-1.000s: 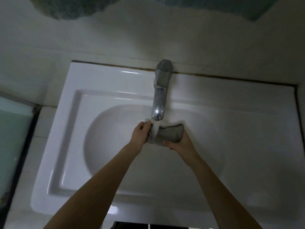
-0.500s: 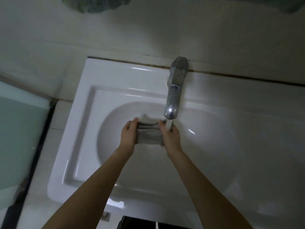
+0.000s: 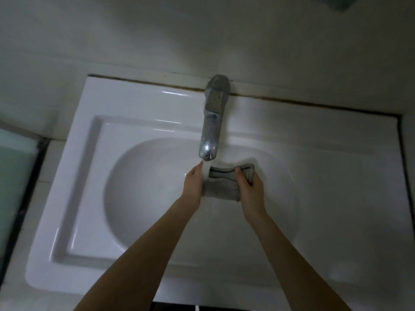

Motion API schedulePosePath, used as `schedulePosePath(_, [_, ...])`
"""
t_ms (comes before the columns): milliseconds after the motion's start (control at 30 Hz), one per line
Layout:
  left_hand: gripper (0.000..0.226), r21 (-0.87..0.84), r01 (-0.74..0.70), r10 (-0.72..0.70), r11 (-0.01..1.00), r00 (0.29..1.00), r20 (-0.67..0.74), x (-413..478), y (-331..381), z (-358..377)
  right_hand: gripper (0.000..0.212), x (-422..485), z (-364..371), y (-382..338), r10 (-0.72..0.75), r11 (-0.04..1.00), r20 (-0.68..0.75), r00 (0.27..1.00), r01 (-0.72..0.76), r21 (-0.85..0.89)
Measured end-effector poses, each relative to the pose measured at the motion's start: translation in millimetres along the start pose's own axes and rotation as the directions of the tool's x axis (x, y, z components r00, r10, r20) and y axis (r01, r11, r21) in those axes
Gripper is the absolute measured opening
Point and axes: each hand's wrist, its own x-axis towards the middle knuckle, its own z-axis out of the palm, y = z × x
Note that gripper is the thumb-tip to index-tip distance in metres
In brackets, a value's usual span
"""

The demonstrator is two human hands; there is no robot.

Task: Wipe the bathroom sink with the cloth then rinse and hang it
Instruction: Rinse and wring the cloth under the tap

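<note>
A folded grey cloth (image 3: 221, 186) is stretched between both hands over the bowl of the white sink (image 3: 139, 198). My left hand (image 3: 193, 184) grips its left end and my right hand (image 3: 249, 187) grips its right end, thumb on top. Water runs from the chrome tap (image 3: 212, 122) onto the cloth's left end, right beside my left hand's fingers. Part of the cloth is hidden inside both hands.
The sink's flat rim (image 3: 336, 198) spreads wide to the right. A pale wall (image 3: 179, 37) rises behind the tap, with a dark seam along the sink's back edge. A greenish glass panel (image 3: 13, 176) with a dark frame stands at the far left.
The cloth and both hands have shifted right under the tap, so the stream now falls on the cloth's left end. Both hands have kept their grip.
</note>
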Motion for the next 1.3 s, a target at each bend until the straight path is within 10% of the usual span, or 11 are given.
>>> schedulePosePath(133, [0.06,-0.322,0.149,-0.087,0.935,0.976,0.198,3,-4,2,0.021,-26,40,5,0.001,0.997,0.176,0.984,0.012,-0.073])
schedulePosePath(233, [0.048,-0.396,0.149,-0.122,0.906,0.988,0.092,-2,-12,-5,0.033,-27,78,3,-0.113,0.955,0.054,0.992,0.123,-0.268])
schedulePosePath(467, [0.035,-0.273,0.148,-0.161,0.95,0.987,-0.025,-7,-8,-39,0.04,16,83,21,0.108,0.936,-0.064,0.992,-0.123,-0.331])
schedulePosePath(667, [0.02,-0.227,0.17,-0.183,0.959,0.982,-0.037,-7,-1,-14,0.029,-17,90,22,-0.151,0.917,-0.047,0.987,0.122,-0.38])
schedulePosePath(833, [0.021,-0.159,0.164,-0.177,0.974,0.982,-0.071,-9,6,-7,0.032,33,75,1,0.044,0.917,-0.137,0.99,-0.095,-0.387])
schedulePosePath(1033, [0.026,-0.298,0.115,-0.126,0.948,0.992,-0.018,-10,8,-15,0.03,-29,83,13,-0.163,0.922,0.029,0.986,0.163,-0.351])
schedulePosePath(1300, [0.024,-0.24,0.176,-0.206,0.955,0.973,-0.103,-17,14,-22,0.047,-1,76,11,-0.101,0.93,-0.045,0.994,0.078,-0.358])
